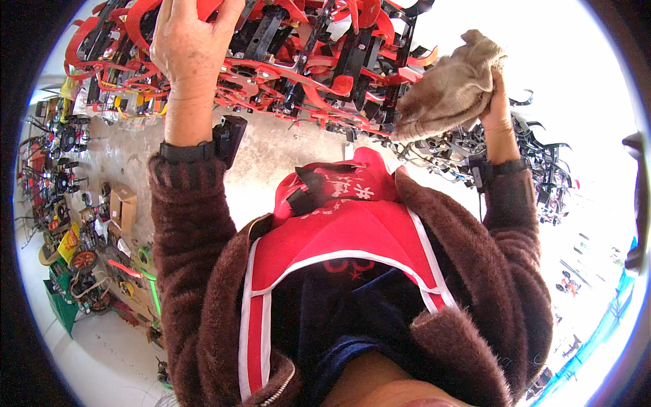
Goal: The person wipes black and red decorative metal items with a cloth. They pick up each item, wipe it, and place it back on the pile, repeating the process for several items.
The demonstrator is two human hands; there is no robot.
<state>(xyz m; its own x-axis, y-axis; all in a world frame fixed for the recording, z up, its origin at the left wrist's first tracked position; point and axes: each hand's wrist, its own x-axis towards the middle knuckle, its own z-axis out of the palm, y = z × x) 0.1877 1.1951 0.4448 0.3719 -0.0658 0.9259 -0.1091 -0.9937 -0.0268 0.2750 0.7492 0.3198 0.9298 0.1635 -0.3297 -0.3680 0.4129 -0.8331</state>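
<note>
At the top edge, my left hand (190, 48) is around a red curved tiller blade (207, 9). Its fingertips are cut off by the frame. My right hand (497, 107) grips a bunched brown cloth (447, 89), which hides most of the fingers. The cloth hangs beside the right end of a large stack of red tiller blades (305, 81) bolted to black metal bars (351, 66). Both wrists carry black straps, and a dark box-shaped device (230, 140) sits on the left one.
More black tiller blades (457, 152) are piled at the right. A cardboard box (122, 208), an orange wheel (84, 260) and assorted machine parts (66, 135) crowd the concrete floor (274, 147) at the left. My red apron (346, 229) bulges forward below the stack.
</note>
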